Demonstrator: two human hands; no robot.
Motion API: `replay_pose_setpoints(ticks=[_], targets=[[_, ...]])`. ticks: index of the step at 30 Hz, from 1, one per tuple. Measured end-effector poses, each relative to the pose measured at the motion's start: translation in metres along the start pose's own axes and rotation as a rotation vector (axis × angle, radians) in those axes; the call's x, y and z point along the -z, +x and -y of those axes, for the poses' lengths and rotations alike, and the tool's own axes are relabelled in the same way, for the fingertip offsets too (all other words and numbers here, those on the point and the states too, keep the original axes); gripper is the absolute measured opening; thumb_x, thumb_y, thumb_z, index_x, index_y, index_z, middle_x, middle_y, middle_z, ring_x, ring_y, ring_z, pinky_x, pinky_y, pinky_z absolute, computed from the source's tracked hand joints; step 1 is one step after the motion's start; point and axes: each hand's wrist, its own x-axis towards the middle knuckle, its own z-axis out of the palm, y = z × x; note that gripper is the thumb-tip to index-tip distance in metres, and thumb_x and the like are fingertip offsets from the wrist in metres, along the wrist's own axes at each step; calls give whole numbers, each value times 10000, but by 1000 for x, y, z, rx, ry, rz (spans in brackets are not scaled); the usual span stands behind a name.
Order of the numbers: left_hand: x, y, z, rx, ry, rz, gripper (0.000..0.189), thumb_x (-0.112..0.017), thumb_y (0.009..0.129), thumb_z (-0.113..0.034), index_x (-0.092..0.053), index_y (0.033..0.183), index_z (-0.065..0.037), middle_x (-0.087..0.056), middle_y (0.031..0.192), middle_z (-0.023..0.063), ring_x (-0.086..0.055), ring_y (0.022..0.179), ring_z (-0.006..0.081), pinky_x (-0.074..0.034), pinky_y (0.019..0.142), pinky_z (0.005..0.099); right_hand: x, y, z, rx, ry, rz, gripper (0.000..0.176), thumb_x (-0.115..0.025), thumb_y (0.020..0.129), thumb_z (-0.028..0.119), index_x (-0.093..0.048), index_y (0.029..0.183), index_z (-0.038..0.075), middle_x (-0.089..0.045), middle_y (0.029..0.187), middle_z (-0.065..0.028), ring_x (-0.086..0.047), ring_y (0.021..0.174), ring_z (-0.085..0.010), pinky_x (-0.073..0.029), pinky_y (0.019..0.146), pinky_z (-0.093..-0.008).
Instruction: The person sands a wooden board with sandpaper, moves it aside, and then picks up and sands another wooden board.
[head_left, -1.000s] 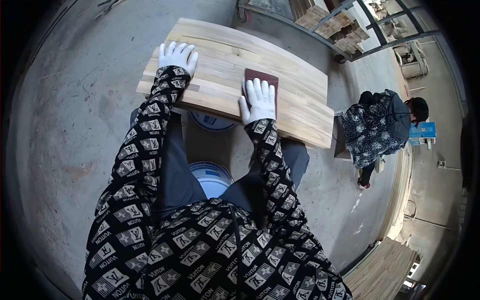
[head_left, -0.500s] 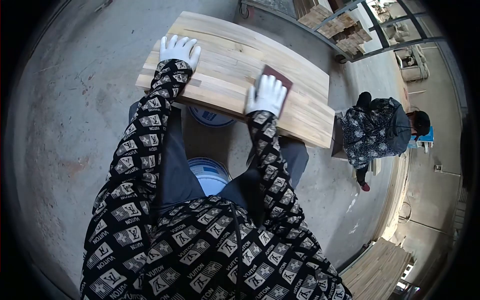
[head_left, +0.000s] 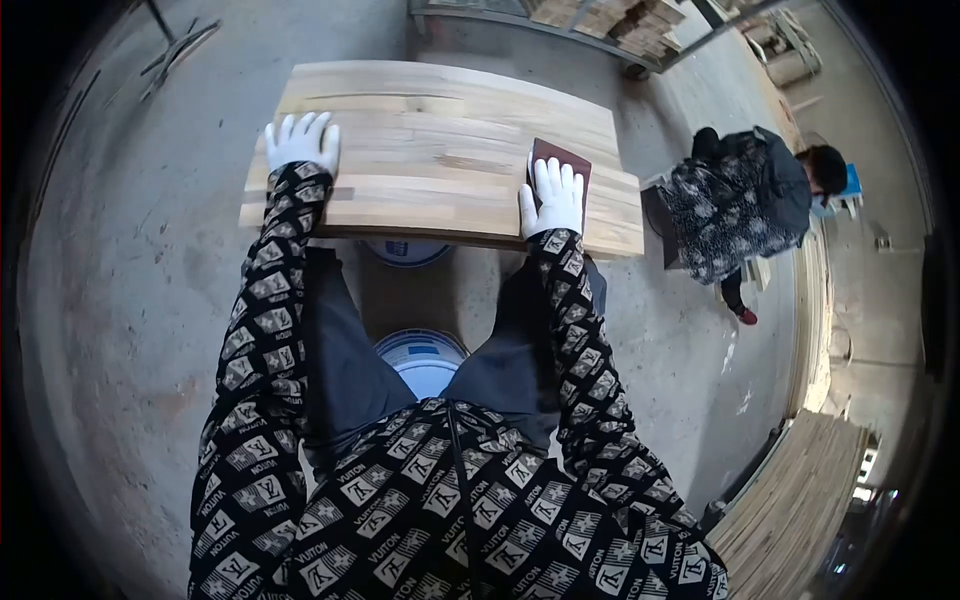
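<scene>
Workshop, grey concrete floor (head_left: 130, 300), some scuffs and stains. Dark red sheet (head_left: 562, 150) lies on the right part of a pale wooden board (head_left: 420, 145), under the right hand (head_left: 556, 203). Sheet sits beneath the fingers, sticks out past the fingertips on the far side, and a strip shows along the little finger. Right fingers straight, slightly apart, laid flat on top, not pinching; thumb held out toward the left edge of the sheet, can't tell if it touches. Left hand (head_left: 305, 143), also white-gloved, palm down on the board's left end, fingers spread, well apart from the sheet. Board is made of joined strips, near edge toward the wearer's knees. Below that edge, a blue-and-white bucket (head_left: 405, 252), partly hidden; another light blue bucket (head_left: 425, 365) between the thighs. To the right, a co-worker (head_left: 735, 205) in dark patterned clothing, bent over, hands not clear. Farther out: stacked wood pieces (head_left: 620, 25) on a rack at the top, pile of long boards (head_left: 795, 490) lower right
</scene>
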Motion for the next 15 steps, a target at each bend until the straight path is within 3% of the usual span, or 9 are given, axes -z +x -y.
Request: replay_pose_setpoints(ticks=[2,4,6,7,8,9,10,11,15], targets=[[-9,2,10,-80,4,-52,326,-548,940,-370,-680,1177,-190,-665,1210,26,-540,1201,271,-305,1100,511,10,8,-20,-212,37,210,598,-633,869,328,-480,1357,17,-472,1381,-229,-388,1307,-430,-225,1139,-578],[-11,3,13,-121,69,-42,319,-551,940,-376,-677,1182,-211,-667,1201,9,-538,1201,251,-351,1038,482,-11,3,-8,-146,-214,-218,426,-619,822,320,-562,1133,34,-554,1141,-190,-508,1096,-379,-375,979,-528],[-13,8,23,-141,179,152,369,-476,986,-433,-642,1258,-247,-636,1276,-3,-534,1217,220,-350,1049,463,16,31,34,-410,-82,251,405,-605,776,230,-632,1119,16,-602,1180,-208,-507,1203,-385,-314,1099,-545],[-36,8,34,-109,242,174,386,-432,1009,-435,-620,1292,-252,-612,1322,-1,-530,1226,221,-347,1059,437,-10,13,55,-247,-142,-238,375,-588,790,208,-638,1106,12,-610,1157,-199,-500,1213,-384,-308,1106,-530],[-29,13,35,-122,217,258,398,-410,1021,-422,-601,1319,-239,-603,1339,6,-523,1238,231,-343,1065,422,16,15,74,-226,246,-25,447,-643,769,228,-579,1147,-1,-531,1240,-243,-449,1248,-437,-280,1122,-577],[-27,16,39,-127,213,301,453,-371,1017,-488,-572,1351,-258,-589,1359,6,-510,1268,230,-341,1087,462,-18,12,97,-181,-5,-238,469,-679,729,277,-636,1117,16,-584,1216,-203,-471,1256,-390,-224,1174,-525],[-13,15,32,-146,183,242,451,-373,1016,-493,-584,1338,-260,-613,1319,21,-542,1224,234,-363,1068,440,9,8,107,-147,327,20,529,-675,766,309,-580,1181,-5,-518,1319,-233,-408,1323,-421,-207,1179,-575],[-16,17,35,-158,178,220,455,-372,1016,-493,-593,1330,-248,-621,1301,50,-567,1186,252,-396,1035,421,-18,3,115,-108,309,-185,569,-690,747,349,-586,1184,-1,-527,1323,-216,-410,1334,-401,-202,1182,-576],[-24,20,46,-158,152,260,436,-375,1040,-407,-579,1338,-163,-622,1300,61,-553,1192,271,-413,989,453,-16,-5,83,-70,209,-179,584,-679,760,384,-586,1197,7,-552,1294,-191,-426,1315,-371,-196,1186,-569]])
